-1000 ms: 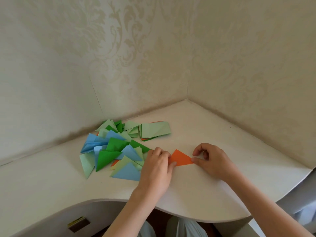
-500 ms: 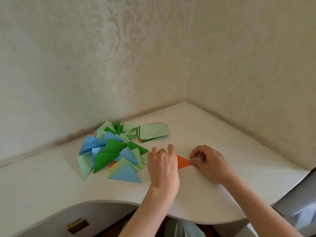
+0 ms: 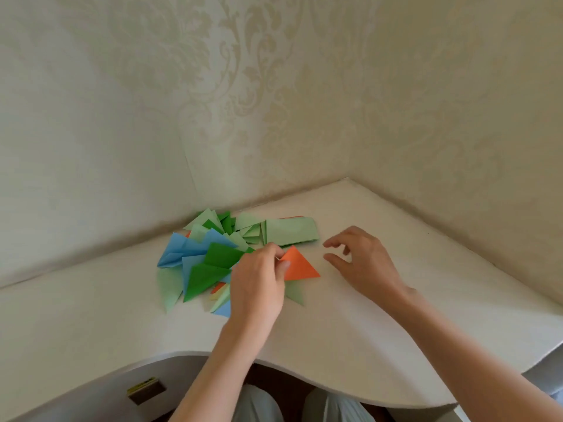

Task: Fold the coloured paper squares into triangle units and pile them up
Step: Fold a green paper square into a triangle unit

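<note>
A: Nearest us, bottom edge: knees in pale trousers (image 3: 332,406) under the curved front lip of the white desk (image 3: 335,354), plus a small metal fitting (image 3: 146,390) on the desk's underside, lower left.

B: Hands next?

A: Yep. Left hand (image 3: 259,284) sits over the rt side of the pile, fingers curled, thumb & forefinger pinching the left corner of the orange triangle (image 3: 300,266). Triangle's tilted up off the desk a bit, we think — angle's poor, so can't swear to it.

B: And the other hand?

A: Right hand (image 3: 362,263) is apart from the orange piece, just to its rt, hovering. Fingers (image 3: 338,239) loosely spread and bent, thumb & forefinger apart, holding nothing.

B: Where's the folded stuff?

A: Pile of folded triangles (image 3: 210,263) lies left of & partly under the left hand: blue, dk green, pale green, w/ a bit of orange peeking out low down. One pale green point (image 3: 295,295) sticks out below the orange triangle.

B: Further back?

A: Stack of pale green paper squares (image 3: 291,231), flat, just behind the orange triangle, an orange edge showing at its back. More pale green triangles sit just left of it. Behind all that, patterned cream wallpaper (image 3: 274,102) meets in the corner.
</note>
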A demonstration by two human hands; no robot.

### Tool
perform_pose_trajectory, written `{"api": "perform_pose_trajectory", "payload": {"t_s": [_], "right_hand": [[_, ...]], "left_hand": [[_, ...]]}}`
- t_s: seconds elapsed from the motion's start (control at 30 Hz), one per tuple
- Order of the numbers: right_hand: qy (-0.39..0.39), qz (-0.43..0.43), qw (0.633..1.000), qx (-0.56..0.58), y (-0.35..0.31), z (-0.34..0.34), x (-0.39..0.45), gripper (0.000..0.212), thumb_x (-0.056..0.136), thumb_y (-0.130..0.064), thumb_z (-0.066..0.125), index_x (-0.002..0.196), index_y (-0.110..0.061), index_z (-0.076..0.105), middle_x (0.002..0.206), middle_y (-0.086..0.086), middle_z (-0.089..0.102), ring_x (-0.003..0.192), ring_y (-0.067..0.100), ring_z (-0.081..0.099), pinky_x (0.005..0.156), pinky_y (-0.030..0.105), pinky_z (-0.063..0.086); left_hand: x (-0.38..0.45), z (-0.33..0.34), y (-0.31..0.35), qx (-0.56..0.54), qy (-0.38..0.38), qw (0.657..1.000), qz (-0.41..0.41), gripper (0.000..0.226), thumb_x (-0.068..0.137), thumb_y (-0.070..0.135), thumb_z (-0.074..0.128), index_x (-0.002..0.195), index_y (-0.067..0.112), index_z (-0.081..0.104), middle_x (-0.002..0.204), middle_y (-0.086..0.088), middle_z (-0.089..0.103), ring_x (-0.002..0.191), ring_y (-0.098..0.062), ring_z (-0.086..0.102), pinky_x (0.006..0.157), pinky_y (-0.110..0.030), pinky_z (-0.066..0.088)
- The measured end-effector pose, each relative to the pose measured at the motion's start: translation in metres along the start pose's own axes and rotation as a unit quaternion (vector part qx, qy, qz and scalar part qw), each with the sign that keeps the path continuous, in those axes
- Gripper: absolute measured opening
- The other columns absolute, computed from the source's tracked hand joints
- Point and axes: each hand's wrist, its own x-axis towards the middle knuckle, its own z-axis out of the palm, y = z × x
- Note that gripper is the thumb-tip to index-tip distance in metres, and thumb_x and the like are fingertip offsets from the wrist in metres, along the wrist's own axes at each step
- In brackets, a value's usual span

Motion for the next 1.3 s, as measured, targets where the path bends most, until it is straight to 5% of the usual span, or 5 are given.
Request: {"api": "perform_pose_trajectory", "payload": {"t_s": [0.3,0.57,0.73,1.07,1.3], "right_hand": [[-0.055,-0.108,0.971,-0.204,-0.031,0.055,0.053,0.039,0.094,-0.039,0.047,0.13,-0.025,0.055,0.135,-0.006,0.05,0.125,0.018,0.042,0.097,0.032,0.028],[0.025,-0.199,0.922,-0.332,-0.022,0.073,0.055,0.013,0.069,-0.012,0.073,0.067,-0.023,0.067,0.073,-0.007,0.066,0.065,0.019,0.06,0.07,0.033,0.039],[0.06,-0.259,0.907,-0.327,-0.02,0.075,0.062,0.022,0.06,-0.003,0.076,0.06,-0.02,0.062,0.065,-0.003,0.062,0.059,0.021,0.057,0.068,0.033,0.038],[0.19,-0.263,0.936,-0.14,-0.011,0.033,0.044,0.009,0.081,-0.021,0.069,0.072,-0.025,0.07,0.073,-0.011,0.067,0.073,0.017,0.06,0.069,0.033,0.038],[0.161,-0.281,0.943,-0.08,0.013,-0.013,-0.016,0.005,0.085,-0.029,0.071,0.08,-0.028,0.073,0.088,-0.018,0.069,0.08,0.012,0.06,0.072,0.037,0.041]], "left_hand": [[-0.011,-0.013,-0.051,-0.004,-0.013,1.0,-0.024,0.005,0.087,0.024,0.066,0.09,0.022,0.063,0.08,0.011,0.06,0.077,-0.011,0.054,0.062,-0.024,0.037],[-0.016,0.005,-0.064,-0.041,0.006,0.999,-0.021,0.015,0.083,0.017,0.07,0.091,0.022,0.059,0.083,0.012,0.052,0.079,-0.009,0.049,0.067,-0.021,0.039],[-0.019,0.005,-0.062,-0.031,0.036,0.999,-0.009,0.019,0.081,0.015,0.072,0.095,0.02,0.06,0.09,0.008,0.052,0.083,-0.011,0.048,0.07,-0.024,0.043],[-0.01,0.001,-0.042,-0.041,0.063,0.996,0.039,0.031,0.073,0.011,0.078,0.098,0.018,0.062,0.093,0.006,0.055,0.087,-0.015,0.051,0.076,-0.031,0.047],[-0.004,0.019,0.002,-0.079,0.021,0.985,0.151,0.031,0.076,0.012,0.076,0.103,0.016,0.062,0.106,0.004,0.053,0.097,-0.014,0.051,0.081,-0.025,0.044]]}}
